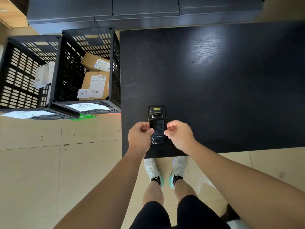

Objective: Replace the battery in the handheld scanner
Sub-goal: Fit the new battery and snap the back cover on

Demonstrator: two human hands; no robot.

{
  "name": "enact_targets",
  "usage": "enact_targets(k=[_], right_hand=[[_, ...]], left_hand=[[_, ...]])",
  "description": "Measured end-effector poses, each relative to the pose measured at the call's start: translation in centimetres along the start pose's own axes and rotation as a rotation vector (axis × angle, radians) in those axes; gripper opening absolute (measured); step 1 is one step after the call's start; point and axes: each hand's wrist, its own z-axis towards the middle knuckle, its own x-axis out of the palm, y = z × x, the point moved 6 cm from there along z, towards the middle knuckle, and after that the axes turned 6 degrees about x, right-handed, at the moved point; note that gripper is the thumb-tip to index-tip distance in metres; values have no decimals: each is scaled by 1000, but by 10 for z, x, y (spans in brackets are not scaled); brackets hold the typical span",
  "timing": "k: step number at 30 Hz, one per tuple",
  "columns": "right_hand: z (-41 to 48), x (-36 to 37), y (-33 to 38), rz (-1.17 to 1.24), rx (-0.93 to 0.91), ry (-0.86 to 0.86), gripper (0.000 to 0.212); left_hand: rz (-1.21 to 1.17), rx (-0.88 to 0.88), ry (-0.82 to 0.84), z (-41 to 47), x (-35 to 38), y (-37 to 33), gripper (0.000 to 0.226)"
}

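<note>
A black handheld scanner (157, 113) lies back-side up near the front left of a black table (214, 80), its yellow-labelled scan window at the far end. The battery cover (158, 129) with a printed logo sits on its lower back. My left hand (140, 138) pinches the left edge of that lower part. My right hand (179, 136) pinches the right edge. Fingers of both hands hide the scanner's sides. No separate battery is visible.
Two black slotted plastic crates (57, 75) stand on the tiled floor left of the table; the nearer one holds cardboard parcels (96, 75). Dark cabinets (145, 12) run along the back. My legs and white shoes are below the table's front edge.
</note>
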Motion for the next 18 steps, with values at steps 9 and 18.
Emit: enact_targets(k=[9,18], right_hand=[[-3,-2,2,-72,-42,-32,20],[-8,0,1,-22,15,-148,13]], left_hand=[[56,11,-9,0,0,0,17],[101,24,-58,-1,3,1,23]])
